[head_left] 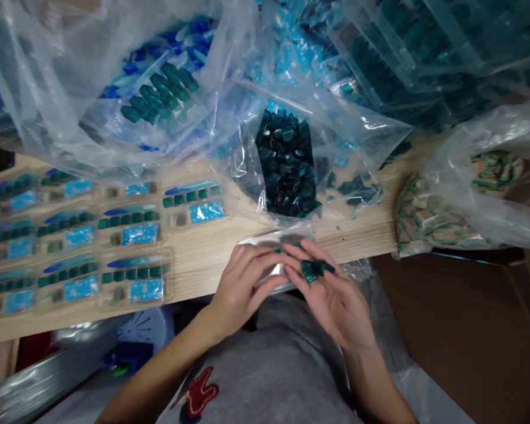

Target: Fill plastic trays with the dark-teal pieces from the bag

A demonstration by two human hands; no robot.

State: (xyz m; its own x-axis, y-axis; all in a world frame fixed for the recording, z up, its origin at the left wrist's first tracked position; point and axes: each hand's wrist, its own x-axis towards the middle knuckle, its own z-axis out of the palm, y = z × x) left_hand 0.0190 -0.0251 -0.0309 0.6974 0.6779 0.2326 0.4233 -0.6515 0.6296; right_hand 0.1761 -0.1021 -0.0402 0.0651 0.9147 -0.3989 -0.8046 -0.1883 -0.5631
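Note:
My right hand (342, 297) is palm up above a flat silvery-white object (276, 269) at the table edge, and dark green glossy pieces (315, 270) lie held in its curled fingers. Close beside it, my left hand (242, 280) is palm down with its fingers bent together. A small green bit (278, 249) shows at the left fingertips, partly covered by them. Just beyond both hands, an open clear bag (247, 171) holds a heap of the same dark green pieces (289, 162).
Clear packs (135, 280) in rows at left hold green blocks, a long blue piece and a blue speckled rectangle. Large plastic bags (163, 94) of blue and green pieces fill the back. A bag of striped pieces (437, 212) sits right. A cardboard box (459, 318) stands below.

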